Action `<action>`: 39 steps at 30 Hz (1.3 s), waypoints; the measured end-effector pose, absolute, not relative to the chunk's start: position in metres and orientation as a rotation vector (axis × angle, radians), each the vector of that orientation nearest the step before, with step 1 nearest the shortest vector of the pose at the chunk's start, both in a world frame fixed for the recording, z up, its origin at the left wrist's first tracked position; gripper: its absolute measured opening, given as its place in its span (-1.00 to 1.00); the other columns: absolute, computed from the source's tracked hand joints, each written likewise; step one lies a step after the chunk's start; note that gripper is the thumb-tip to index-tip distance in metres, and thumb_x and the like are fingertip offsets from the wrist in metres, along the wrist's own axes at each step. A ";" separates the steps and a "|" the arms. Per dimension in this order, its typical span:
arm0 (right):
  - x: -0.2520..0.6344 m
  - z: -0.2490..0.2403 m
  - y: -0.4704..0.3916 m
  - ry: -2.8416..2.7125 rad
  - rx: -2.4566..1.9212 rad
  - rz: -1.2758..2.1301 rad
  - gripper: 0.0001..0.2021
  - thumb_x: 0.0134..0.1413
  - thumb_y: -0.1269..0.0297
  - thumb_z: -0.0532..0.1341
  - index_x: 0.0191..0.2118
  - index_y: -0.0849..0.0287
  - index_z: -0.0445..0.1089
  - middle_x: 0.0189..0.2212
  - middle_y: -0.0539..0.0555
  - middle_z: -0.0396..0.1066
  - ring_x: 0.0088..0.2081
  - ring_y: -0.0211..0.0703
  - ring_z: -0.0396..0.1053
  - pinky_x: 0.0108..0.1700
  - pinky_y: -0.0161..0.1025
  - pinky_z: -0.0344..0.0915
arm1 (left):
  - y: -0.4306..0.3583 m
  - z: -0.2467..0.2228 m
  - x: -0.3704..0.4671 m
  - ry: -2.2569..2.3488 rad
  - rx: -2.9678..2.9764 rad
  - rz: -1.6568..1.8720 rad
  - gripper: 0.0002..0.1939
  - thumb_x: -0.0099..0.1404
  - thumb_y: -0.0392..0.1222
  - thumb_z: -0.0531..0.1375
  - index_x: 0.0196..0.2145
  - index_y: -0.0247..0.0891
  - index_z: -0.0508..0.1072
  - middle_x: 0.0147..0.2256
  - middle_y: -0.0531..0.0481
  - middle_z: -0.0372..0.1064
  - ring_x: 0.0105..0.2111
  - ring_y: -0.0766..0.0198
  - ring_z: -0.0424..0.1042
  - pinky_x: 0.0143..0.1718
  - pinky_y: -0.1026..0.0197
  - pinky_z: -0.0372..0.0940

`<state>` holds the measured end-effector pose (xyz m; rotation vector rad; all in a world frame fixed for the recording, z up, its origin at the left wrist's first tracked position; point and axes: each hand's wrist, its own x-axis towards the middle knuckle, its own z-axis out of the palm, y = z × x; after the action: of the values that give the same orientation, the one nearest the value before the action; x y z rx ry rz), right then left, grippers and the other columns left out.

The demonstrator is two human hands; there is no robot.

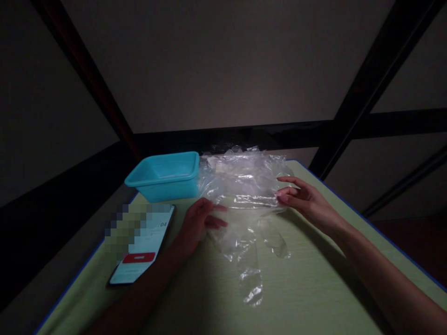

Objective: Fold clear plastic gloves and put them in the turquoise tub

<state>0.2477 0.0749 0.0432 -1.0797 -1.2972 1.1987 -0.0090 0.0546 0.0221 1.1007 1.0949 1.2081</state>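
Observation:
Clear, crinkled plastic gloves point(249, 179) lie in a pile at the far middle of the table. One clear plastic glove point(250, 274) stretches toward me from the pile, its fingers pointing at the near edge. My left hand point(202, 221) is at the left side of this glove, thumb and index finger closed on its edge and the other fingers seen through the film. My right hand point(302, 197) pinches the plastic at the right side, with the index finger raised. The film spans between both hands.
A blue plastic basket point(167, 188) stands left of the pile at the far left of the table. A phone point(143, 249) with a lit screen lies left of my left forearm. The pale green tabletop point(300, 288) has a blue edge, with a wall behind.

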 end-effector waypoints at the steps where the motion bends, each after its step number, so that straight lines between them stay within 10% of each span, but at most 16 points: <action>1: 0.247 0.044 0.074 -1.327 -1.080 1.225 -0.53 -0.28 0.24 0.37 -0.14 0.11 0.30 -0.46 -0.03 0.46 -0.40 -0.21 0.37 -0.26 -0.21 0.24 | 0.054 0.022 -0.009 1.048 1.079 1.168 -0.58 -0.01 0.14 0.25 -0.49 -0.25 0.22 -0.35 -0.03 0.50 -0.66 0.38 0.40 -0.63 0.34 0.25; 12: 0.245 0.043 0.063 -1.567 -0.875 1.692 -0.52 -0.24 0.30 0.34 -0.06 0.01 0.40 -0.27 0.02 0.52 -0.46 -0.31 0.38 -0.40 -0.31 0.29 | 0.048 0.016 -0.006 0.797 1.023 0.875 -0.58 0.08 0.13 0.23 -0.47 -0.22 0.15 -0.40 -0.04 0.52 -0.76 0.39 0.37 -0.86 0.47 -0.03; 18: 0.248 0.048 0.062 -1.839 -0.902 1.724 -0.67 -0.21 0.34 0.29 -0.19 0.09 0.51 -0.71 -0.13 0.32 -0.69 -0.39 0.15 -0.64 -0.42 0.08 | 0.050 0.016 -0.009 0.774 1.077 0.828 -0.57 0.08 0.19 0.20 -0.45 -0.23 0.17 -0.39 -0.09 0.52 -0.75 0.34 0.40 -0.87 0.46 -0.04; 39: 0.270 0.054 0.069 -1.561 -1.148 1.321 -0.55 -0.41 0.48 0.24 -0.23 0.01 0.53 -0.23 0.07 0.47 -0.55 -0.23 0.27 -0.63 -0.29 0.08 | 0.053 0.028 -0.016 0.737 0.960 1.075 -0.35 -0.02 0.38 0.10 -0.23 -0.25 0.43 -0.43 -0.07 0.49 -0.74 0.32 0.32 -0.74 0.31 -0.03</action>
<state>0.2700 0.0686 0.0537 -1.1477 -1.5609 1.3211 -0.0158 0.0532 0.0280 0.9604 0.7370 1.0754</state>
